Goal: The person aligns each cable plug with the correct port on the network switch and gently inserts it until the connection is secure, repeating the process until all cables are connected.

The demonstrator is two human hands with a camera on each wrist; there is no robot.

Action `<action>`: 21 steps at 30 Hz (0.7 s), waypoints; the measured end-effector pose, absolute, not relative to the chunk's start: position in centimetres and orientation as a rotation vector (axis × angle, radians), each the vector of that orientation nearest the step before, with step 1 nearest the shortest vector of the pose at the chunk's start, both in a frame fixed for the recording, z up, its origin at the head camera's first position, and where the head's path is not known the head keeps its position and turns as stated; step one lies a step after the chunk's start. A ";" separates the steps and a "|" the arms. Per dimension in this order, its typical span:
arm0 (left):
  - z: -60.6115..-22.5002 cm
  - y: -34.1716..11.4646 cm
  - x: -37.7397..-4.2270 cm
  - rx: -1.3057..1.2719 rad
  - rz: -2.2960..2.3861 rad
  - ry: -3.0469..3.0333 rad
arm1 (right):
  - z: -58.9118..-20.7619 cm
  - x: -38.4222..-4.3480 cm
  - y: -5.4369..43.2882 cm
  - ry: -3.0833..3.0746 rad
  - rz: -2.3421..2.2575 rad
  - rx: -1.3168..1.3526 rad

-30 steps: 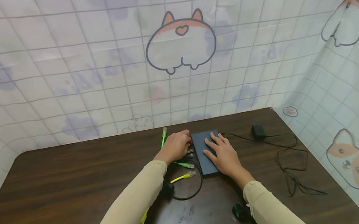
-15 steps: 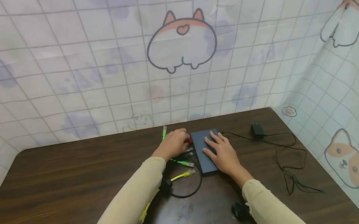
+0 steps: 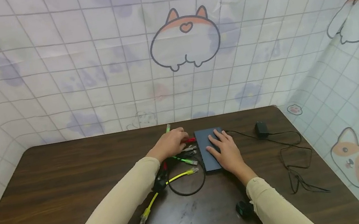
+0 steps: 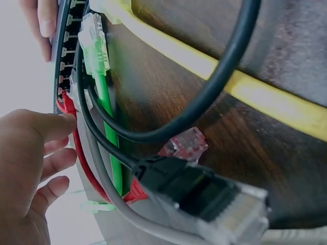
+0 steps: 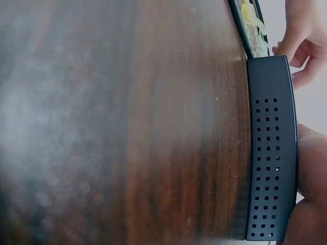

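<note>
A dark blue network switch [image 3: 209, 154] lies on the table, its row of ports facing left. My right hand [image 3: 228, 153] rests spread on its top. A red network cable [image 4: 66, 104] has its plug in the port at the far end of the row. Beside that cable is my left hand [image 3: 170, 144], fingers loosely bent; in the left wrist view a fingertip is at the cable but does not wrap round it. Loose green [image 3: 190, 161], yellow [image 3: 181, 175], grey [image 4: 104, 176] and black [image 4: 196, 196] network cables lie in front of the ports.
A black power adapter [image 3: 261, 130] with a tangled thin cord [image 3: 295, 177] lies to the right; a lead runs from there to the switch. A small black object [image 3: 244, 209] is by the right wrist. Behind the wooden table [image 3: 68, 174] hangs a patterned cloth [image 3: 103, 61].
My left hand has drawn slightly left from the switch, baring more of the red plug. My right hand stays on the switch. The head view has shifted a little.
</note>
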State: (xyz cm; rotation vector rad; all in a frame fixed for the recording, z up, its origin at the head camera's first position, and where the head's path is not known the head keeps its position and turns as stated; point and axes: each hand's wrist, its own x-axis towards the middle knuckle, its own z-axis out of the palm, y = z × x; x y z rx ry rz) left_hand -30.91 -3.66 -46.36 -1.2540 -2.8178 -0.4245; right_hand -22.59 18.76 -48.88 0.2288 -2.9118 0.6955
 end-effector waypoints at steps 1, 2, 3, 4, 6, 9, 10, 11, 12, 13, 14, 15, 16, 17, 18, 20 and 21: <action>-46.2 -3.7 -30.8 -1.257 -0.420 -2.815 | -48.8 -22.6 18.7 -2.913 0.696 0.230; -46.1 -3.8 -30.6 -1.264 -0.421 -2.813 | -48.8 -22.6 18.7 -2.912 0.700 0.230; -45.9 -3.8 -30.5 -1.271 -0.426 -2.813 | -48.8 -22.6 18.7 -2.911 0.703 0.230; -45.8 -3.9 -30.4 -1.278 -0.430 -2.818 | -48.8 -22.5 18.7 -2.912 0.701 0.228; -45.6 -3.9 -30.1 -1.293 -0.434 -2.829 | -48.8 -22.5 18.7 -2.913 0.698 0.226; -45.5 -3.8 -29.8 -1.310 -0.427 -2.838 | -48.9 -22.6 18.7 -2.917 0.685 0.219; -45.5 -3.8 -29.8 -1.309 -0.419 -2.843 | -49.0 -22.7 18.7 -2.919 0.682 0.218; -45.5 -3.8 -29.7 -1.309 -0.420 -2.839 | -49.0 -22.7 18.7 -2.916 0.679 0.219; -45.6 -3.8 -29.7 -1.309 -0.413 -2.838 | -49.0 -22.8 18.7 -2.916 0.675 0.220; -45.7 -3.7 -29.7 -1.310 -0.412 -2.839 | -49.0 -22.8 18.7 -2.916 0.669 0.222; -45.8 -3.7 -29.6 -1.309 -0.415 -2.840 | -49.1 -22.8 18.7 -2.916 0.663 0.224; -45.9 -3.7 -29.6 -1.309 -0.417 -2.845 | -49.1 -22.8 18.7 -2.920 0.659 0.226; -46.0 -3.7 -29.5 -1.308 -0.416 -2.850 | -49.1 -22.8 18.7 -2.922 0.653 0.230; -46.1 -3.7 -29.5 -1.307 -0.419 -2.853 | -49.1 -22.8 18.7 -2.925 0.645 0.234; -46.2 -3.6 -29.5 -1.304 -0.412 -2.859 | -49.1 -22.8 18.7 -2.931 0.641 0.235; -46.3 -3.6 -29.5 -1.297 -0.403 -2.866 | -49.1 -22.7 18.6 -2.936 0.639 0.237; -46.4 -3.6 -29.5 -1.293 -0.396 -2.868 | -49.1 -22.7 18.6 -2.936 0.639 0.239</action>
